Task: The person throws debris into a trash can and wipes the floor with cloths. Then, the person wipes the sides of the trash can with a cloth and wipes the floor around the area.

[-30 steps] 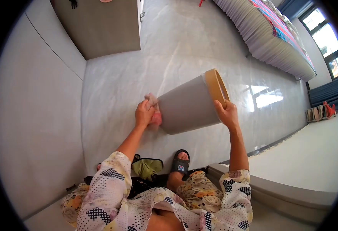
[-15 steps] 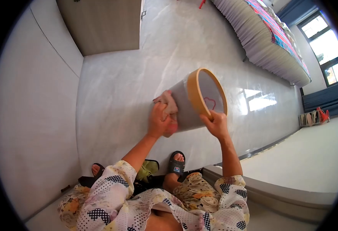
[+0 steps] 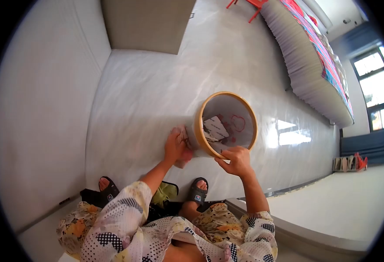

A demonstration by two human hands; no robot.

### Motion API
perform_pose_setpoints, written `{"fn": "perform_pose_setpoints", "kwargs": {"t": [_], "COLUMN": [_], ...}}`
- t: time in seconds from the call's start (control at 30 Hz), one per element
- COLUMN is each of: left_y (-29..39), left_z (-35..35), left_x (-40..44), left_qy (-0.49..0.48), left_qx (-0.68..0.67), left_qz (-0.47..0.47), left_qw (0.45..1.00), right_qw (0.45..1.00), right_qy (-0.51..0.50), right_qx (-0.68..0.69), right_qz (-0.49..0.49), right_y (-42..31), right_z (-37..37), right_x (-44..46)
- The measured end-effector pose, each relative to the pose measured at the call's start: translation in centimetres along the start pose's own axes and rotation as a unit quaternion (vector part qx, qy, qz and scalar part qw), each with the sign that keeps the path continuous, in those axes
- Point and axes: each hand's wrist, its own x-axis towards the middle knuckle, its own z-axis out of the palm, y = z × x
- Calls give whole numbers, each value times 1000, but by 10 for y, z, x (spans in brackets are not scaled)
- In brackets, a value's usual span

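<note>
A grey waste bin (image 3: 227, 106) with a yellow-brown rim is held off my body, its mouth turned up toward me. Inside it lie a white printed piece of packaging (image 3: 216, 127) and other scraps, and a pink heart outline shows on the inner wall. My right hand (image 3: 238, 161) grips the near right part of the rim, thumb outside. Against the bin's left outer side, my left hand (image 3: 174, 145) is closed on a pink cloth (image 3: 184, 158); part of the cloth is hidden by the fingers.
Glossy grey floor (image 3: 135, 100) surrounds the bin. A cabinet (image 3: 144, 26) stands at upper left, and a bed (image 3: 305, 65) with a ruffled cover at upper right, near a red stool (image 3: 255, 5). A green bag (image 3: 165, 192) sits between my sandalled feet.
The bin has tipped more upright, so its mouth faces me and its contents show. Both hands moved with it, still on the rim and the cloth. The view has shifted slightly.
</note>
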Motion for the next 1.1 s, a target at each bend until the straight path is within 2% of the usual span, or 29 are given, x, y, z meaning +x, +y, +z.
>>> {"fn": "perform_pose_setpoints", "kwargs": {"t": [0.03, 0.07, 0.13, 0.17, 0.27, 0.33, 0.37, 0.47, 0.53, 0.6, 0.7, 0.73, 0.77, 0.83, 0.93, 1.03, 1.1], "left_y": [-13, -11, -6, -5, -7, -18, -9, 29, 40, 61, 66, 62, 49, 1, -73, -32, 16], "left_z": [2, 0, -6, -11, -20, -17, -21, -36, -37, -38, -44, -47, -46, -35, -16, -32, -35], "left_x": [0, 2, -1, -4, -10, -20, -23, -29, -28, -25, -33, -37, -43, -54, -63, -37, -13], "left_qy": [-20, -33, -67, -79, -98, -91, -58, 36, 97, 116, 123, 121, 101, 62, 48, 57, 38], "left_qx": [46, 31, 1, -12, -39, -38, -54, -86, -93, -83, -76, -74, -61, -33, 1, -4, -31], "left_qz": [-15, -49, -114, -118, -111, -85, -79, -83, -113, -65, 27, 64, 59, 54, -151, -21, -4], "left_qw": [999, 998, 991, 990, 988, 991, 994, 992, 984, 988, 989, 988, 991, 996, 987, 998, 999], "right_qw": [998, 994, 1000, 999, 994, 990, 984, 965, 972, 968, 949, 944, 939, 946, 948, 946, 944], "right_qy": [-48, -95, -23, 12, 101, 52, 28, -80, -72, -68, -86, -101, -115, -136, -136, -118, -115], "right_qx": [9, 15, -5, -11, 42, 45, 46, 88, 135, 190, 253, 253, 255, 245, 249, 263, 262], "right_qz": [28, 57, -4, -33, 24, 121, 169, 233, 180, 151, 168, 185, 202, 165, 141, 148, 162], "right_y": [-2, -2, -1, -6, -28, -59, -68, -54, -46, -57, -86, -85, -81, -66, -50, -41, -38], "right_z": [-7, -12, -10, -9, 0, 6, 7, 35, 42, 34, -1, -11, -17, -17, -21, -23, -27], "right_x": [2, 6, 11, 15, 39, 64, 75, 96, 85, 71, 44, 37, 29, 13, 1, -10, -5]}}
